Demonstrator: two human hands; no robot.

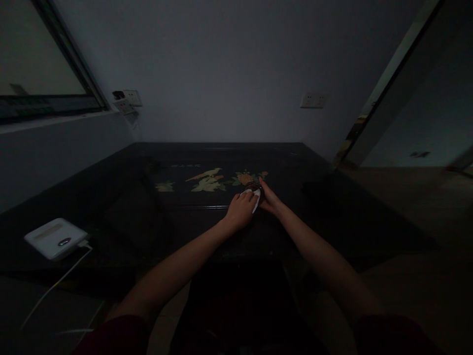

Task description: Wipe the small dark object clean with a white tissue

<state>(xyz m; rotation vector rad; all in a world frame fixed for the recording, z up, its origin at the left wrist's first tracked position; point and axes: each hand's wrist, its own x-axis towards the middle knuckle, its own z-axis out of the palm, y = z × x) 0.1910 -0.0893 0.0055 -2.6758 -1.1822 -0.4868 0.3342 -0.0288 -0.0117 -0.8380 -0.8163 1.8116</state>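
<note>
My left hand is closed on a white tissue or cloth and presses it against a small dark brown object. From the other side, my right hand grips that dark object, thumb up along its edge. Its kind cannot be made out in the dim light, and my fingers hide much of it. Both hands meet above the middle of a dark table. Just beyond them, the tabletop bears a painted bird and flowers.
A white box-shaped device with a white cable sits at the table's left front. The table's far edge meets a wall carrying sockets. More sockets with a plug are at left, beside a window.
</note>
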